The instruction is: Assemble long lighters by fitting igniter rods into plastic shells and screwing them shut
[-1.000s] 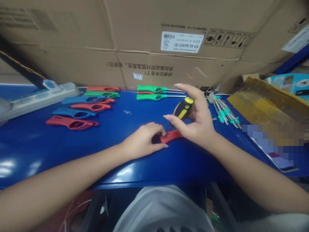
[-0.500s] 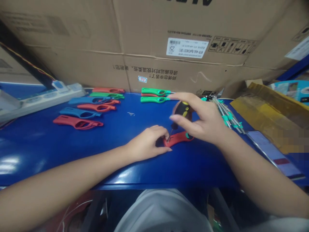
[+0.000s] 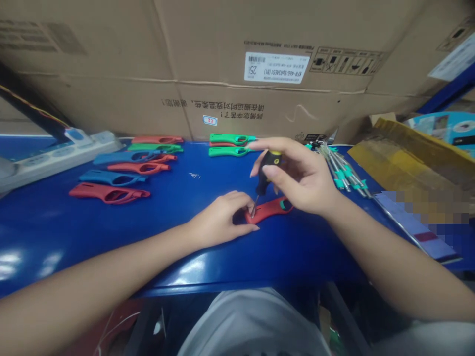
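Observation:
A red utility lighter lies flat on the blue table in front of me. My left hand pinches its left end between thumb and fingers. Above it, my right hand grips the black-and-yellow handle of a small screwdriver, thumb on the handle's side. The thin shaft slants down to the lighter's left end, close to my left fingertips; the exact contact of the tip is hard to make out. A green trigger piece shows at the lighter's right end, partly behind my right hand.
Red, blue and green lighter shells lie at the left, beside a white power strip. Green lighters rest at the back by a large cardboard box. Metal lighter tubes, a phone and a yellow-taped carton piece are right.
The whole view has shifted slightly. My right thumb has moved up along the screwdriver handle and its fingers have changed position. My left hand keeps its hold on the red lighter.

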Tool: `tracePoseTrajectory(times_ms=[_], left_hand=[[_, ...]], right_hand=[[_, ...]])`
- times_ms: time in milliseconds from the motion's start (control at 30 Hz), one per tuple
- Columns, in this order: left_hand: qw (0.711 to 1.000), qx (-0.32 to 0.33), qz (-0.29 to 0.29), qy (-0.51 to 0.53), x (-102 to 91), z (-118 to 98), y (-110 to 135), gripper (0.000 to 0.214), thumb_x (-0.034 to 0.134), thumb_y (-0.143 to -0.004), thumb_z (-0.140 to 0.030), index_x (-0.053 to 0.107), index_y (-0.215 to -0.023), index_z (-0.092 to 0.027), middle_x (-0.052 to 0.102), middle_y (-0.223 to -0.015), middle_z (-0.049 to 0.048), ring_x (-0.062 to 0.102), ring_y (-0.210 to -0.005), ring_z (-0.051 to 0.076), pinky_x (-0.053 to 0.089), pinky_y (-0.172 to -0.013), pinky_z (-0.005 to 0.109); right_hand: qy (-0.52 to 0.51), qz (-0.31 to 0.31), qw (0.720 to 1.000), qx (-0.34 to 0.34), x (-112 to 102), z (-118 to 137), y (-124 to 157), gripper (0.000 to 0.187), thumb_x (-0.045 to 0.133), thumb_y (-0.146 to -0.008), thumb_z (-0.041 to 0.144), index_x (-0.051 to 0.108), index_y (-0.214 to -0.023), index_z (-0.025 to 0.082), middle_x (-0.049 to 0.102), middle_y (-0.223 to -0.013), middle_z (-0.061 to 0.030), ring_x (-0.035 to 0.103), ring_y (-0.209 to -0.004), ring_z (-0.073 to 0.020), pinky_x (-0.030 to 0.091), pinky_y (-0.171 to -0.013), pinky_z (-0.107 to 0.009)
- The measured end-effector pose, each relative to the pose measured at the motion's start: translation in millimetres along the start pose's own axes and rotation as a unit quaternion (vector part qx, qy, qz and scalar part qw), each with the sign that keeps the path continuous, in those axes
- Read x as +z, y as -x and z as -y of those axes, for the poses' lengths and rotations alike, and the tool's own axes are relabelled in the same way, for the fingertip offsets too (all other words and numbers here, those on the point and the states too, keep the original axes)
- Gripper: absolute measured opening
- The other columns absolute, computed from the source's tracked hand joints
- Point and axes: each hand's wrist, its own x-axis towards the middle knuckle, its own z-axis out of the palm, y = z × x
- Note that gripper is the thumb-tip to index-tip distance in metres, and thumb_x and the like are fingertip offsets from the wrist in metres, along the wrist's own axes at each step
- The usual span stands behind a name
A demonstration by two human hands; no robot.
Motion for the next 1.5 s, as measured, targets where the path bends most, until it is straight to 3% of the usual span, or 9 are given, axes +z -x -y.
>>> tracePoseTrajectory(times_ms=[100,267,400,600,733,933,1100,1267,1500], left_hand=[[1.000,0.005,0.000,0.002,0.0,0.4,0.0,0.022,0.078,-0.085,-0.030,0.060,-0.092,-0.020,0.069,-0.096,0.0025,0.064,-0.094,0.021,0.050,-0.086,0.035],[1.000,0.002,0.002,-0.013,-0.4,0.2,-0.2,0.022,0.078,-0.085,-0.031,0.061,-0.091,-0.019,0.068,-0.094,0.0027,0.063,-0.091,0.021,0.050,-0.083,0.034],[1.000,0.011,0.001,-0.015,-0.3,0.5,-0.2,0.022,0.078,-0.085,-0.030,0.061,-0.094,-0.020,0.068,-0.094,0.0017,0.064,-0.091,0.020,0.050,-0.085,0.035],[1.000,-0.003,0.010,-0.021,-0.8,-0.7,0.7,0.023,0.076,-0.086,-0.031,0.062,-0.101,-0.020,0.069,-0.098,0.0034,0.063,-0.092,0.021,0.050,-0.085,0.036],[1.000,0.007,0.007,-0.015,-0.6,-0.6,0.8,0.023,0.076,-0.086,-0.027,0.062,-0.102,-0.020,0.068,-0.097,0.0022,0.063,-0.093,0.020,0.050,-0.086,0.034],[1.000,0.006,0.016,-0.013,-0.5,-0.3,1.1,0.023,0.075,-0.088,-0.029,0.063,-0.105,-0.019,0.069,-0.101,0.0031,0.062,-0.094,0.020,0.049,-0.088,0.033],[1.000,0.003,0.022,-0.017,-1.8,-2.6,1.0,0.024,0.075,-0.087,-0.027,0.063,-0.106,-0.018,0.067,-0.098,0.0023,0.061,-0.094,0.019,0.049,-0.088,0.033],[0.999,0.010,0.029,-0.022,-2.4,-2.4,1.3,0.023,0.072,-0.087,-0.024,0.063,-0.108,-0.019,0.068,-0.100,0.0028,0.062,-0.095,0.020,0.049,-0.087,0.033],[0.998,0.025,0.031,-0.038,-2.5,0.9,2.3,0.020,0.070,-0.089,-0.024,0.063,-0.108,-0.018,0.067,-0.100,0.0040,0.062,-0.092,0.021,0.050,-0.085,0.033]], right_hand=[[0.048,-0.048,0.997,-0.036,1.2,0.7,0.8,0.037,0.073,-0.088,0.048,0.071,-0.117,0.026,0.075,-0.109,-0.0060,0.071,-0.080,-0.0189,0.061,-0.069,-0.031],[-0.001,0.043,0.999,-0.001,0.3,3.3,0.9,0.041,0.044,-0.105,0.043,0.054,-0.143,0.031,0.072,-0.122,-0.0054,0.071,-0.079,-0.0152,0.060,-0.065,-0.029],[0.060,-0.011,0.997,-0.044,-0.9,4.5,0.5,0.036,0.072,-0.089,0.047,0.070,-0.118,0.026,0.074,-0.114,-0.0061,0.072,-0.092,-0.0217,0.061,-0.074,-0.031],[-0.029,0.057,0.998,0.005,-2.7,7.3,0.7,0.038,0.044,-0.106,0.040,0.057,-0.139,0.026,0.072,-0.119,-0.0047,0.071,-0.076,-0.0128,0.060,-0.066,-0.027],[0.050,-0.019,0.995,-0.079,-3.4,6.7,-1.1,0.031,0.075,-0.089,0.041,0.072,-0.114,0.023,0.076,-0.110,-0.0046,0.073,-0.085,-0.0174,0.061,-0.079,-0.030],[0.042,0.031,0.995,-0.082,-2.2,5.3,-2.2,0.040,0.036,-0.108,0.032,0.056,-0.141,0.020,0.071,-0.125,-0.0074,0.072,-0.090,-0.0138,0.062,-0.083,-0.031],[0.102,-0.044,0.984,-0.142,0.6,-0.4,0.3,0.032,0.063,-0.097,0.041,0.069,-0.120,0.020,0.075,-0.115,-0.0073,0.072,-0.087,-0.0169,0.061,-0.081,-0.029],[0.050,0.022,0.991,-0.119,1.4,4.1,0.9,0.038,0.039,-0.107,0.026,0.055,-0.141,0.017,0.072,-0.122,-0.0090,0.072,-0.090,-0.0136,0.060,-0.084,-0.029],[0.131,-0.032,0.966,-0.222,0.3,8.0,1.1,0.031,0.058,-0.101,0.036,0.067,-0.124,0.019,0.075,-0.106,-0.0063,0.072,-0.094,-0.0179,0.059,-0.090,-0.033]])
